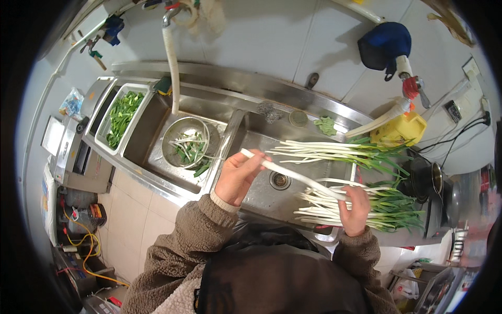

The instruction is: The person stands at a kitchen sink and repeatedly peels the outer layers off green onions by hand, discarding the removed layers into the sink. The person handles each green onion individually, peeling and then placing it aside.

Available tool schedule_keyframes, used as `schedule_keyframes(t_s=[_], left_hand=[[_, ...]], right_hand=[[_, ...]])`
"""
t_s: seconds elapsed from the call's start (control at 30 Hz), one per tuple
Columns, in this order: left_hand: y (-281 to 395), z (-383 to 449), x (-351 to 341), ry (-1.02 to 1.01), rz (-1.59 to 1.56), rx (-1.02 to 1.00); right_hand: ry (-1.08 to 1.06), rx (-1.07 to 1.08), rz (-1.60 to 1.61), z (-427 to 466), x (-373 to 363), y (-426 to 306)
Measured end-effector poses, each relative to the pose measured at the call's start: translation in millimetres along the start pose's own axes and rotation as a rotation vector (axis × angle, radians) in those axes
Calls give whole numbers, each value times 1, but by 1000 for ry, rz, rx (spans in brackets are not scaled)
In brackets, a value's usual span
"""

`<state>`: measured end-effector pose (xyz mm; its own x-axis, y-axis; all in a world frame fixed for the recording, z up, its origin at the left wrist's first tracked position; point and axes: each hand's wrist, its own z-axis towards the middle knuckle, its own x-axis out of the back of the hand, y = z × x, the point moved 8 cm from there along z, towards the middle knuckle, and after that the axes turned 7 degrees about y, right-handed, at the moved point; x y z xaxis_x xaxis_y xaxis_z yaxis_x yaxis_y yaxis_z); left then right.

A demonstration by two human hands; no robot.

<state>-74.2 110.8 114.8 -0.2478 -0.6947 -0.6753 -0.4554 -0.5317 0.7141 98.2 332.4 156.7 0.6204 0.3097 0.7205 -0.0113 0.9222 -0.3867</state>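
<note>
Between my two hands a white scallion stalk (300,177) slants across the right sink basin. My left hand (240,176) pinches its upper-left end between thumb and fingers. Farther down the stalk, my right hand (355,210) grips it, hiding where it continues. Beneath and beside my right hand lies a bunch of scallions (317,210), white stalks over the basin and green tops to the right. A second bunch of scallions (325,149) rests behind it, also reaching over the basin.
In the left basin sits a round metal strainer (164,147) with scallion scraps. A white tub (102,137) of chopped greens (123,117) stands farther left. Steel wool (269,111) and a leaf (326,125) lie on the back ledge. A yellow container (404,127) and black pan (419,178) are at right.
</note>
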Motion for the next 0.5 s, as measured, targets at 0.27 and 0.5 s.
schedule_keyframes(t_s=[0.27,0.5], left_hand=[[-19,5,25,5,33,-29],[-57,23,68,66,-167,266]], right_hand=[[-31,111,106,-7,-1,-2],[189,268,-135,-20,38,-15]])
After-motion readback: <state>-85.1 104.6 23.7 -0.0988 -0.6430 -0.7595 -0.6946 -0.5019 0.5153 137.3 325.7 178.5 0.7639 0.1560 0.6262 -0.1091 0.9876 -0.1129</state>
